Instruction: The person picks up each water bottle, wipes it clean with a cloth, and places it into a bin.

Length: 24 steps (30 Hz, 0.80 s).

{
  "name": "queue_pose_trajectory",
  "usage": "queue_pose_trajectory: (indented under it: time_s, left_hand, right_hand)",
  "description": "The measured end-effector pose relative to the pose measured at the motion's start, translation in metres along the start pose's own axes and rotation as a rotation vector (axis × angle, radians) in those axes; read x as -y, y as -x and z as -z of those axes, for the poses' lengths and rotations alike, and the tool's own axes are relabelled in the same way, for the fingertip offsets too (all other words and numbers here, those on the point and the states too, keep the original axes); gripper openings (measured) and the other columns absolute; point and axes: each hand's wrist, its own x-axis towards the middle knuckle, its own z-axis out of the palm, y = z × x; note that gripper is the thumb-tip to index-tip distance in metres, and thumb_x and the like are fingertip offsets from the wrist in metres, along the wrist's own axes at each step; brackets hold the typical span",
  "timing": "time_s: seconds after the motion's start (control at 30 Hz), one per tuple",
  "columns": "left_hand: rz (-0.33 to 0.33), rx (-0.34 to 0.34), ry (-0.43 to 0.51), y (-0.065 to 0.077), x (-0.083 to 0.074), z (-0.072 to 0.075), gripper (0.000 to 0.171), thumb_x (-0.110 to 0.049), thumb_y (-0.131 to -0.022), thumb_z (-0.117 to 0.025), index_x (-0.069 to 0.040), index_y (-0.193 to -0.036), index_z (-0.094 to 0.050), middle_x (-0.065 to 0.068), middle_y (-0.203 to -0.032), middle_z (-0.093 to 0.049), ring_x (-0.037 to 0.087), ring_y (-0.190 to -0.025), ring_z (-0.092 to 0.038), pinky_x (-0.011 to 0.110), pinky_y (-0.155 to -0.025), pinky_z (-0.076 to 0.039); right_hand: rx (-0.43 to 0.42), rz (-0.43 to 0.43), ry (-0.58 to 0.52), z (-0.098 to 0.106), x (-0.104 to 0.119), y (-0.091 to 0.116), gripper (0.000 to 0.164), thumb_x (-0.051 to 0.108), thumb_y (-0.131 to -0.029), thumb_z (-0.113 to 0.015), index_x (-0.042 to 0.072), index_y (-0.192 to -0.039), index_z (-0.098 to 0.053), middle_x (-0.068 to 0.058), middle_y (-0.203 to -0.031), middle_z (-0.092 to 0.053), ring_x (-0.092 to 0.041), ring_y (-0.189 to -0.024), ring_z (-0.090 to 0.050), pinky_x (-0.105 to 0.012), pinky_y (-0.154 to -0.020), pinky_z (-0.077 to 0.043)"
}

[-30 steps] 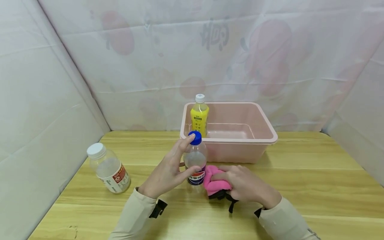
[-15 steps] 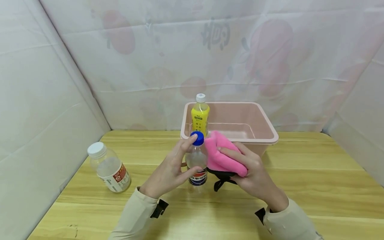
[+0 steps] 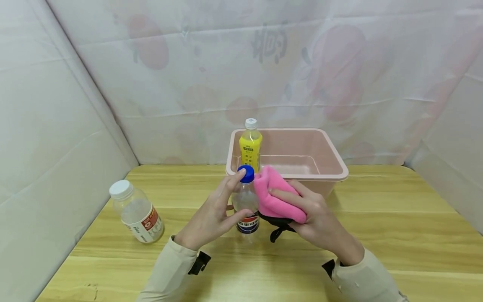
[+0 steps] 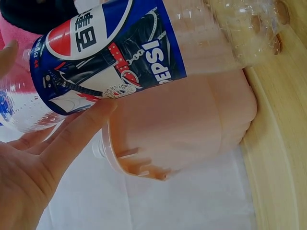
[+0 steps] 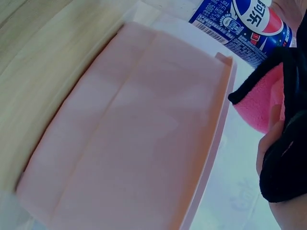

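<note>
My left hand holds a clear Pepsi bottle upright, a finger on its blue cap and the thumb across the front by the label. In the left wrist view the fingers reach round the labelled bottle. A folded pink cloth with black trim and a dangling black strap is gripped by my right hand. The cloth lies right at the bottle's shoulder, on its right side. From the right wrist, the cloth's black edge shows just below the bottle label.
Behind the hands stands a pale pink tub, with a yellow-labelled bottle upright at its left end. To the left on the wooden table is a clear, wide bottle with a white lid. White fabric walls enclose the table.
Over the last second my right hand has lifted the cloth from low beside the bottle up to its shoulder, showing more of the cloth. The left hand and the Pepsi bottle have stayed put.
</note>
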Motion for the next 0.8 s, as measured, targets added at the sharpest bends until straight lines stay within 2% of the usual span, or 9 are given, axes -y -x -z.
queue_pose_trajectory:
  time_s: [0.23,0.33,0.4,0.5,0.57,0.67,0.73,0.8]
  left_hand:
    - [-0.006,-0.003,-0.001,0.000,0.000,0.000,0.089,-0.007,-0.090,-0.078,-0.013,-0.157,-0.020,0.021,-0.139,-0.047,0.032,-0.111,-0.061,0.033,-0.068,-0.063]
    - [-0.004,-0.005,0.006,0.000,0.000,0.000,0.088,-0.006,-0.090,-0.078,-0.014,-0.157,-0.020,0.021,-0.139,-0.047,0.032,-0.110,-0.061,0.031,-0.068,-0.063]
    - [0.000,-0.008,0.011,0.000,0.000,0.000,0.088,-0.006,-0.090,-0.077,-0.014,-0.157,-0.020,0.021,-0.140,-0.047,0.032,-0.111,-0.060,0.030,-0.068,-0.062]
    - [0.002,-0.010,0.005,0.000,0.000,0.000,0.088,-0.007,-0.090,-0.078,-0.015,-0.156,-0.020,0.021,-0.140,-0.046,0.032,-0.112,-0.060,0.030,-0.069,-0.063]
    - [0.000,-0.009,0.003,0.000,-0.001,0.000,0.088,-0.007,-0.090,-0.077,-0.014,-0.156,-0.020,0.022,-0.141,-0.046,0.033,-0.113,-0.059,0.033,-0.069,-0.063]
    - [-0.001,-0.005,-0.008,-0.001,-0.001,0.000,0.088,-0.007,-0.090,-0.078,-0.014,-0.156,-0.020,0.022,-0.141,-0.045,0.033,-0.114,-0.059,0.034,-0.070,-0.063]
    - [0.001,-0.004,-0.008,-0.001,-0.001,0.000,0.088,-0.007,-0.090,-0.077,-0.014,-0.156,-0.020,0.022,-0.142,-0.045,0.034,-0.115,-0.059,0.035,-0.070,-0.063]
    - [0.006,-0.002,-0.008,-0.001,-0.001,0.000,0.088,-0.007,-0.090,-0.077,-0.014,-0.156,-0.020,0.022,-0.143,-0.044,0.035,-0.116,-0.059,0.036,-0.070,-0.063]
  right_hand:
    - [0.053,0.029,0.049,0.003,-0.001,-0.001,0.059,-0.017,-0.064,-0.074,0.011,-0.116,-0.073,-0.013,-0.116,-0.066,-0.022,-0.086,-0.065,-0.026,-0.073,-0.058]
    - [0.080,0.045,0.050,0.004,-0.002,-0.001,0.058,-0.020,-0.062,-0.070,0.013,-0.109,-0.074,-0.006,-0.105,-0.065,-0.015,-0.077,-0.061,-0.022,-0.064,-0.055]
    - [0.129,0.034,0.056,0.004,-0.003,0.000,0.057,-0.020,-0.061,-0.068,0.016,-0.104,-0.074,0.001,-0.097,-0.061,-0.009,-0.070,-0.055,-0.018,-0.058,-0.050]
    - [0.275,-0.021,0.096,0.001,-0.005,0.004,0.050,-0.016,-0.063,-0.070,0.021,-0.096,-0.072,0.008,-0.086,-0.050,-0.003,-0.062,-0.043,-0.015,-0.051,-0.040]
    - [0.418,-0.072,0.143,-0.004,-0.006,0.008,0.045,-0.012,-0.064,-0.072,0.022,-0.093,-0.072,0.010,-0.086,-0.050,-0.002,-0.064,-0.043,-0.018,-0.053,-0.042]
    - [0.625,-0.161,0.165,-0.014,-0.008,0.014,0.046,-0.013,-0.065,-0.069,0.021,-0.096,-0.074,0.008,-0.092,-0.058,-0.004,-0.068,-0.049,-0.024,-0.058,-0.047]
    - [0.709,-0.216,0.162,-0.019,-0.008,0.017,0.051,-0.016,-0.066,-0.066,0.020,-0.101,-0.075,0.004,-0.099,-0.063,-0.006,-0.073,-0.054,-0.028,-0.062,-0.049]
    - [0.736,-0.245,0.147,-0.022,-0.008,0.019,0.056,-0.019,-0.065,-0.063,0.019,-0.104,-0.076,0.001,-0.103,-0.066,-0.007,-0.073,-0.056,-0.029,-0.061,-0.049]
